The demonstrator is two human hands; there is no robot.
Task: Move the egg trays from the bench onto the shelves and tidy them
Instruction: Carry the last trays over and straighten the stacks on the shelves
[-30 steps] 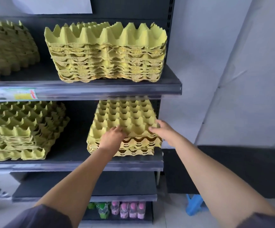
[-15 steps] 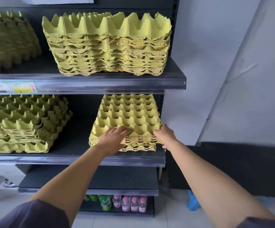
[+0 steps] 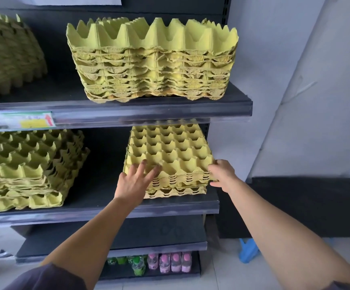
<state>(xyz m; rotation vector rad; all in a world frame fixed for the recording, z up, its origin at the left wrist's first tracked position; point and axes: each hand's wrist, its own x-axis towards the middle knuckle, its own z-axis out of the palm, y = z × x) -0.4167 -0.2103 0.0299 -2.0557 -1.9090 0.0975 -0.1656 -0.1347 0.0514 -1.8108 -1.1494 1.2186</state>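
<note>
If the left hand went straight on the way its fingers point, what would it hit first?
The left hand rests flat on the egg tray stack on the middle shelf, so it would probably catch the top tray's raised peaks first, though depth is hard to judge.

Dark shelves (image 3: 98, 185) carry yellow egg-tray stacks (image 3: 153, 65); lowest holds, seemingly, bottles (image 3: 170, 262).

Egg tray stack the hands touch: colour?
Yellow-green egg tray stack; shows best in the head view.

the upper left tray stack (image 3: 8, 57) is cut by the edge; the price label (image 3: 35, 122) is unreadably blurred.
</note>
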